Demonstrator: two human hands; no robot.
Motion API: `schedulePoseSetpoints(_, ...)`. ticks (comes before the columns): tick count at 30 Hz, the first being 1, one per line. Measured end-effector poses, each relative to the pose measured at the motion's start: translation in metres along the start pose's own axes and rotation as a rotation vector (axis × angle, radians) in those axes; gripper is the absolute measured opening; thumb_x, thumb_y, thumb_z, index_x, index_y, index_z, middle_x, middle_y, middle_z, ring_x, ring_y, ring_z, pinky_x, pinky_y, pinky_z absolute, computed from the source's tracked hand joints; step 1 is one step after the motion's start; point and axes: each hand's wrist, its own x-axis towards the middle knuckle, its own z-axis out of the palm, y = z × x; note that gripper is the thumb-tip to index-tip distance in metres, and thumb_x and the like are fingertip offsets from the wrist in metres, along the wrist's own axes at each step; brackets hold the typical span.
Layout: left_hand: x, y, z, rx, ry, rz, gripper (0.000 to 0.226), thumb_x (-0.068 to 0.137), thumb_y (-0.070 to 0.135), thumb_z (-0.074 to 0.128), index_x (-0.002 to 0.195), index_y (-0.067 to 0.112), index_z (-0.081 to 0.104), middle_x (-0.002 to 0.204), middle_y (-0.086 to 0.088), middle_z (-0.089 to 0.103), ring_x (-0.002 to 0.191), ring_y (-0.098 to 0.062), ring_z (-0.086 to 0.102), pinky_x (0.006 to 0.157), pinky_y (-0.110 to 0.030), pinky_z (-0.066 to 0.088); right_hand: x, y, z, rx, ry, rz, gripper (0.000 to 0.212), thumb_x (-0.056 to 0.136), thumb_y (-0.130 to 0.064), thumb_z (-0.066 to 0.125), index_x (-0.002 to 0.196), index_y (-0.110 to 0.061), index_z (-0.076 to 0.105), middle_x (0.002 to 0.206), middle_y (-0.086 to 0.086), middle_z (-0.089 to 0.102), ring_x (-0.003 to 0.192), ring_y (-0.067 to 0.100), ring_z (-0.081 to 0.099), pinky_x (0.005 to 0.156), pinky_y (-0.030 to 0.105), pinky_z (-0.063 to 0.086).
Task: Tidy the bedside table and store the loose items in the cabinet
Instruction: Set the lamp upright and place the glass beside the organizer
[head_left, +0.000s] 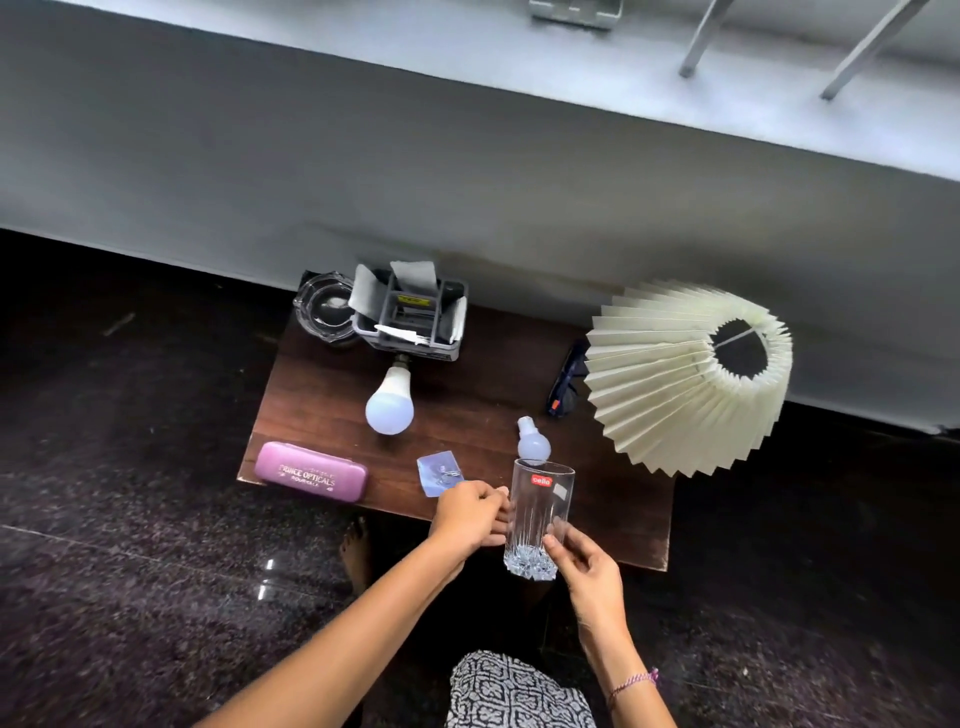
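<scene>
Fingers of the left hand (470, 512) and right hand (587, 569) curl around the cello glass (540, 499), held over the counter's (623, 519) near edge. Clearing has hardly begun, I think. Next, carry it gently to the cabinet. Behind lie a small bulb (533, 444) and a purple glasses case (311, 473).

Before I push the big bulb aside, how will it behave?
The big bulb lies on its side on the table, so it will probably roll, curving round its narrow base. Frosted globe: likely light, perhaps breakable.
</scene>
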Motion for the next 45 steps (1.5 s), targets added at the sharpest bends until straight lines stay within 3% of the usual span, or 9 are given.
schedulePoseSetpoints(6,-0.006,0.019,-0.054,-0.050,0.022,-0.041,0.030,0.093,0.033,0.053,0.081,0.006,0.059,0.066,-0.015,0.064,0.056,-0.021,0.064,0.050,-0.024,0.056,-0.007,-0.024,0.030,-0.124,-0.139,-0.116,0.056,0.065,-0.036,0.077,0.118,-0.022,0.064,0.103,-0.015,0.071,0.100,0.000,0.066,0.086,0.014,0.048)
schedulePoseSetpoints(14,-0.007,0.048,-0.128,-0.027,-0.010,-0.072,0.052,0.075,0.043,0.072,0.091,-0.006,0.065,0.072,-0.024,0.067,0.049,-0.021,0.067,0.047,-0.024,0.056,-0.008,-0.071,0.083,-0.110,-0.342,-0.191,0.047,0.071,-0.004,0.076,0.114,-0.015,0.064,0.095,-0.010,0.075,0.087,0.002,0.069,0.073,0.013,0.052)
schedulePoseSetpoints(22,-0.004,0.065,-0.195,-0.020,0.038,0.036,0.035,0.077,0.029,0.070,0.078,-0.006,0.067,0.074,-0.027,0.070,0.058,-0.027,0.070,0.055,-0.025,0.058,-0.015,-0.135,0.150,-0.159,-0.421,-0.022,0.086,0.070,-0.078,0.045,0.104,-0.003,0.071,0.105,0.014,0.072,0.106,0.025,0.066,0.098,0.035,0.048)
schedulePoseSetpoints(26,-0.001,0.077,-0.227,-0.042,0.073,0.086,0.035,0.075,0.029,0.071,0.083,-0.005,0.070,0.070,-0.024,0.070,0.059,-0.025,0.070,0.054,-0.024,0.059,-0.016,-0.159,0.186,-0.134,-0.421,-0.021,0.094,0.060,-0.083,0.051,0.101,-0.001,0.071,0.100,0.014,0.073,0.101,0.020,0.068,0.095,0.036,0.052)
schedulePoseSetpoints(29,0.000,0.089,-0.244,-0.040,0.099,0.118,0.032,0.078,0.026,0.071,0.081,-0.006,0.069,0.070,-0.024,0.069,0.057,-0.023,0.068,0.051,-0.022,0.058,-0.013,-0.170,0.211,-0.143,-0.352,-0.064,0.108,0.062,-0.078,0.059,0.107,0.019,0.054,0.107,0.033,0.063,0.110,0.039,0.057,0.094,0.052,0.049)
schedulePoseSetpoints(33,0.002,0.106,-0.265,-0.027,0.142,0.147,0.029,0.079,0.024,0.071,0.080,-0.005,0.068,0.068,-0.021,0.067,0.051,-0.018,0.066,0.044,-0.018,0.054,-0.002,-0.185,0.236,-0.191,-0.278,-0.137,0.082,0.073,-0.064,0.062,0.072,0.017,0.049,0.073,0.028,0.045,0.075,0.019,0.047,0.085,0.041,0.057)
schedulePoseSetpoints(37,0.008,0.121,-0.278,-0.013,0.168,0.171,0.030,0.080,0.021,0.070,0.089,-0.008,0.067,0.068,-0.020,0.065,0.043,-0.012,0.064,0.044,-0.017,0.054,0.011,-0.198,0.254,-0.237,-0.261,-0.209,0.070,0.082,-0.052,0.059,0.089,0.019,0.059,0.086,0.030,0.067,0.088,0.034,0.068,0.090,0.045,0.054)
schedulePoseSetpoints(42,0.019,0.135,-0.288,0.013,0.185,0.216,0.029,0.082,0.018,0.069,0.094,-0.008,0.066,0.069,-0.018,0.064,0.054,-0.016,0.064,0.056,-0.021,0.056,0.022,-0.216,0.269,-0.318,-0.209,-0.314,0.030,0.087,-0.035,0.060,0.079,-0.009,0.073,0.079,0.018,0.071,0.074,0.013,0.063,0.087,0.038,0.055)
schedulePoseSetpoints(45,0.026,0.143,-0.292,0.018,0.185,0.239,0.030,0.083,0.017,0.067,0.097,-0.009,0.065,0.069,-0.017,0.062,0.061,-0.019,0.063,0.059,-0.022,0.055,0.030,-0.228,0.279,-0.351,-0.147,-0.366,0.022,0.086,-0.026,0.063,0.091,-0.006,0.073,0.073,0.007,0.070,0.067,0.011,0.065,0.087,0.041,0.056)
